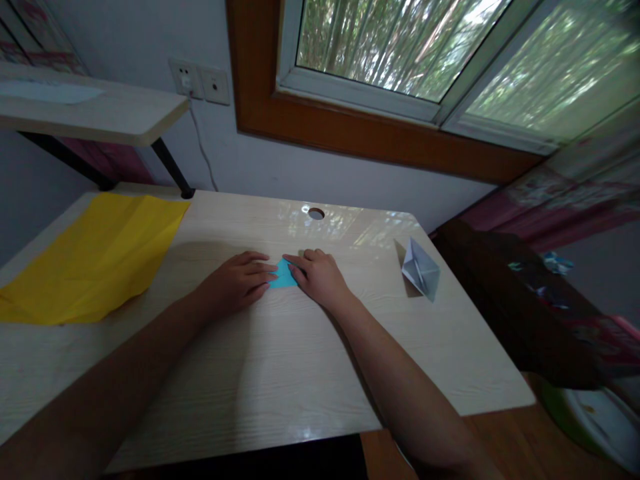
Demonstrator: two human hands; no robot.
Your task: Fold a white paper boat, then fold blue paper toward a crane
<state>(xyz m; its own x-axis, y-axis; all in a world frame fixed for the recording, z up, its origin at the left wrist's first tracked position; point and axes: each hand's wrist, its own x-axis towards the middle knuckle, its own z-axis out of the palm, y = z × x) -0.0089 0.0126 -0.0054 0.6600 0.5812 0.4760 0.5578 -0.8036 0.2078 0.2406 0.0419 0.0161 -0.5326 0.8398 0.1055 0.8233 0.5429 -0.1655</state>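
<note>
A small blue piece of folded paper [284, 275] lies flat on the pale wooden desk [280, 373], near its middle. My left hand [239, 280] rests palm down on the paper's left side, fingertips pressing its edge. From the right, my right hand [316, 273] covers the other side, fingers laid over the paper. Only a small wedge of blue shows between the two hands. Both forearms stretch across the desk toward the paper.
A large yellow sheet [95, 257] lies on the desk's left part. A white folded paper figure [421, 269] stands at the right. A cable hole [316, 213] sits near the back edge. A raised shelf [90, 113] is at back left, a dark chair [525, 300] to the right.
</note>
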